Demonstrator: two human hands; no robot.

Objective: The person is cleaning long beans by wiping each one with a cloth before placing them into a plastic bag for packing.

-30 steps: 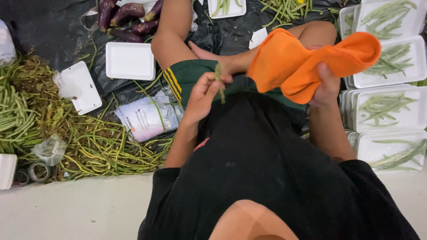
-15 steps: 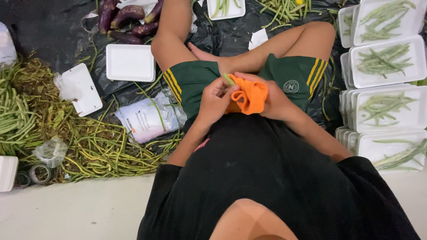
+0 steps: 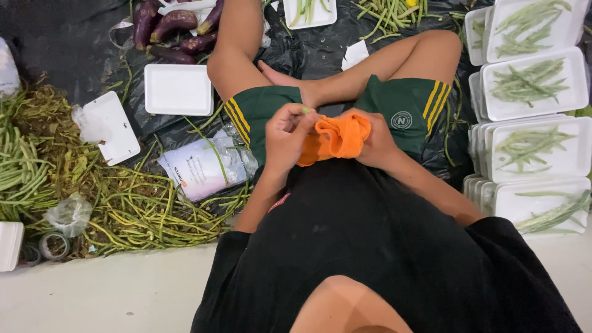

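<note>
A black sheet (image 3: 74, 43) covers the floor from 9 to 3 o'clock around the seated person, whose crossed legs in green shorts (image 3: 401, 108) fill the centre. At 9 o'clock a wide heap of beans (image 3: 123, 203) spreads over the sheet's edge, touching a printed bag (image 3: 200, 166) that lies just beside the left thigh. At 3 o'clock stand stacks of white foam trays (image 3: 533, 160), each top one holding a few green beans. An empty tray (image 3: 179, 89) lies at 10 o'clock, with a smaller one (image 3: 114, 126) tilted below it. Aubergines (image 3: 176, 28) lie in a cluster at 11 o'clock, and loose beans (image 3: 388, 12) at 1 o'clock beside another tray (image 3: 308, 12).

In the lap, the orange cloth (image 3: 336, 137) is bunched between both hands, just above the black shirt. The right hand (image 3: 379, 145) is clamped on the cloth from the 3 o'clock side, fingers buried in its folds. The left hand (image 3: 287, 135) meets the cloth from 9 o'clock, its fingers pinched together on a short green bean (image 3: 306, 111) whose tip shows above the knuckles, touching the cloth's upper edge.
</note>
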